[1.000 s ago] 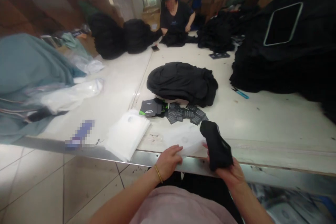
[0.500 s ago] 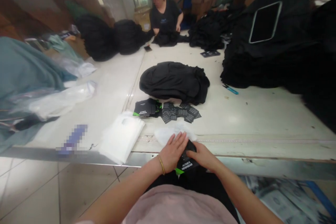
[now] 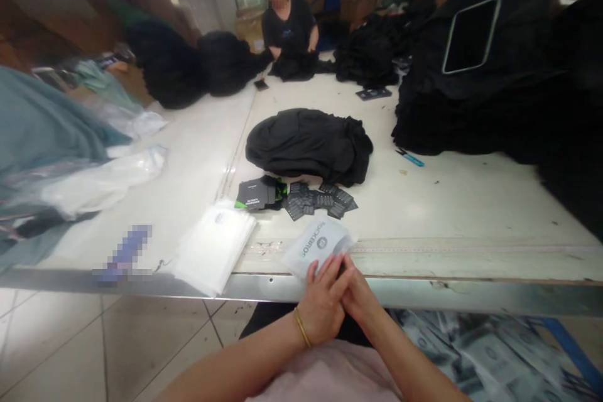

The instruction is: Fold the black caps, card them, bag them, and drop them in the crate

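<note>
A frosted plastic bag (image 3: 316,244) with ROCKBROS lettering lies at the table's front edge. My left hand (image 3: 323,304), wearing a gold bracelet, grips its near edge with the fingers over the top. Close against it, my right hand (image 3: 360,294) has its fingers bent around the same edge. A bit of something dark shows between the hands; the black headgear card is otherwise hidden. Just beyond lie a stack of black headgear cards (image 3: 257,193) with green corners and a spread of small dark labels (image 3: 323,198). Left of the bag is a pile of white plastic bags (image 3: 214,251).
A folded black garment pile (image 3: 308,146) sits mid-table. Tall black fabric stacks (image 3: 443,107) stand right, with a tablet (image 3: 472,36) on top. Blue snips (image 3: 411,158) lie nearby. Across the table a person (image 3: 288,28) handles black cloth. Packed bags (image 3: 490,352) are below the edge at right.
The black headgear card between my hands has gone out of sight. The frosted bag is now drawn nearer with its print showing, and my hands have come together at its edge.
</note>
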The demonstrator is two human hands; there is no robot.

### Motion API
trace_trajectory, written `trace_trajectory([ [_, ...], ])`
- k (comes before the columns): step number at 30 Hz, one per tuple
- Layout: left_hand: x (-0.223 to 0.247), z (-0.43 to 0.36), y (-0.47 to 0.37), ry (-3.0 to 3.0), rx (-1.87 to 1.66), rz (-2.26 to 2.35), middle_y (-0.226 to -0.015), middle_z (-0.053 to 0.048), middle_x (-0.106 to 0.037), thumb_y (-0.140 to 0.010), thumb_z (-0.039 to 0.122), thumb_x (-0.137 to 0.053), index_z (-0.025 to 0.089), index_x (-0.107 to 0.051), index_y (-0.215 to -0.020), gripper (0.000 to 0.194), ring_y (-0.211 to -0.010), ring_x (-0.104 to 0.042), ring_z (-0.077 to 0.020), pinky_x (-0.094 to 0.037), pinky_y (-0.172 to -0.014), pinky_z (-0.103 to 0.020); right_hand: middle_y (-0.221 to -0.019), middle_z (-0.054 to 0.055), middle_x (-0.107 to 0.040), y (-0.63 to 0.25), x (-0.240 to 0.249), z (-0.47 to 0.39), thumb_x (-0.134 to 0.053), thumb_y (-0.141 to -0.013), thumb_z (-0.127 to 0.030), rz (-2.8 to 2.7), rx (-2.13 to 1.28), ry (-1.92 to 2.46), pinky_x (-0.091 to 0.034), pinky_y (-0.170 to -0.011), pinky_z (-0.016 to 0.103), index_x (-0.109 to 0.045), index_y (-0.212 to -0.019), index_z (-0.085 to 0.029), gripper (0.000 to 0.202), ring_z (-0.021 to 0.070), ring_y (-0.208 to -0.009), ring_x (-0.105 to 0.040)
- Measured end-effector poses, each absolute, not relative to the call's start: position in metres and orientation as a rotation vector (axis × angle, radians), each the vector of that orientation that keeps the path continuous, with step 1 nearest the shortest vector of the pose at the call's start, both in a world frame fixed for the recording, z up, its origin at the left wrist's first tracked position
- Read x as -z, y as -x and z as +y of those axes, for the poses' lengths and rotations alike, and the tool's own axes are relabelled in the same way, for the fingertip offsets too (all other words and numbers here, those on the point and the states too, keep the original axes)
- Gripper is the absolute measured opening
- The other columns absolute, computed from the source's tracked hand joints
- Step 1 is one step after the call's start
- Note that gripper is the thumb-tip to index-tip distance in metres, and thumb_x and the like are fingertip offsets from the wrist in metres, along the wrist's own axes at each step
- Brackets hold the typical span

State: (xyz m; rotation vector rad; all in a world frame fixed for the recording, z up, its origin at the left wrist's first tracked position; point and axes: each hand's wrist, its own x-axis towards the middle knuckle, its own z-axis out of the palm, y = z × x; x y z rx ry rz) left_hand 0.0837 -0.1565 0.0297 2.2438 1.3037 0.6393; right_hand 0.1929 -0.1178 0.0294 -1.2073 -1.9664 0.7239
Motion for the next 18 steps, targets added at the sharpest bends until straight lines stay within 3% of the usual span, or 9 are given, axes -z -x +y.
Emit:
trace_trajectory([
  [1, -0.034, -0.152, -0.077, -2.262, -0.686, 1.300, -0.148, -0.011, -0.020, -0.083, 0.025, -0.045, 0.024, -0.018, -0.141, 0.064, -0.134, -0.021, -0.0281, -0.021, -0.108, -0.050, -0.096, 0.006, -0.071, -0.195, -0.033, -0.116, -0.022, -0.089, -0.034, -1.823, -0.893, 1.203, -0.051, -0.068, 0.021, -0.064, -0.092, -0.009, 0.049, 0.0093, -0.083, -0.065],
  [4, -0.038, -0.131, -0.054, -2.323, -0.688, 1.381, -0.146, -0.010, -0.023, -0.088, 0.033, -0.039, 0.021, -0.021, -0.140, 0.057, -0.135, -0.017, -0.0256, -0.023, -0.107, -0.047, -0.121, 0.002, -0.059, -0.192, -0.039, -0.113, -0.018, -0.090, -0.051, -1.007, -1.697, 1.025, -0.044, -0.091, 0.035, -0.056, -0.117, -0.025, 0.053, 0.0135, -0.109, -0.056],
  [6, -0.036, -0.119, -0.047, -2.364, -0.575, 1.458, -0.147, -0.007, -0.024, -0.089, 0.035, -0.037, 0.024, -0.026, -0.139, 0.053, -0.136, -0.013, -0.0264, -0.017, -0.108, -0.050, -0.131, 0.000, -0.051, -0.183, -0.041, -0.112, -0.017, -0.086, -0.061, -0.828, -1.890, 0.973, -0.037, -0.099, 0.039, -0.050, -0.123, -0.030, 0.058, 0.0146, -0.118, -0.048],
  [8, -0.033, -0.113, -0.048, -2.380, -0.460, 1.509, -0.148, -0.006, -0.021, -0.089, 0.036, -0.037, 0.026, -0.024, -0.139, 0.053, -0.137, -0.011, -0.0270, -0.015, -0.108, -0.051, -0.126, 0.001, -0.056, -0.179, -0.041, -0.109, -0.027, -0.083, -0.063, -0.948, -1.885, 1.073, -0.036, -0.098, 0.040, -0.054, -0.118, -0.029, 0.056, 0.0168, -0.118, -0.049],
  [11, -0.026, -0.117, -0.054, -2.377, -0.328, 1.555, -0.148, -0.005, -0.021, -0.088, 0.038, -0.038, 0.028, -0.021, -0.140, 0.055, -0.136, -0.013, -0.0278, -0.015, -0.107, -0.052, -0.088, 0.004, -0.071, -0.195, -0.037, -0.090, -0.060, -0.069, -0.053, -1.099, -1.808, 1.262, -0.044, -0.088, 0.037, -0.068, -0.084, -0.023, 0.034, 0.0221, -0.094, -0.062],
  [14, -0.024, -0.122, -0.062, -2.398, -0.215, 1.589, -0.145, -0.006, -0.028, -0.084, 0.036, -0.047, 0.028, -0.032, -0.135, 0.054, -0.134, -0.019, -0.0310, -0.013, -0.105, -0.056, -0.056, 0.003, -0.065, -0.227, -0.028, -0.062, -0.066, -0.066, -0.042, -1.082, -1.712, 1.463, -0.051, -0.060, 0.031, -0.062, -0.059, -0.018, 0.025, 0.0173, -0.054, -0.060],
  [16, -0.029, -0.117, -0.066, -2.425, -0.172, 1.609, -0.142, -0.010, -0.033, -0.081, 0.035, -0.051, 0.025, -0.041, -0.130, 0.051, -0.130, -0.024, -0.0341, -0.015, -0.103, -0.059, -0.055, 0.003, -0.063, -0.241, -0.023, -0.047, -0.061, -0.070, -0.039, -1.035, -1.645, 1.584, -0.046, -0.043, 0.026, -0.059, -0.059, -0.017, 0.025, 0.0122, -0.042, -0.053],
  [18, -0.039, -0.102, -0.068, -2.428, -0.137, 1.600, -0.131, -0.012, -0.046, -0.081, 0.040, -0.050, 0.022, -0.054, -0.117, 0.040, -0.121, -0.037, -0.0345, -0.024, -0.098, -0.058, -0.061, 0.004, -0.064, -0.243, -0.020, -0.038, -0.060, -0.071, -0.035, -1.000, -1.610, 1.646, -0.041, -0.036, 0.022, -0.058, -0.063, -0.015, 0.021, 0.0101, -0.039, -0.052],
])
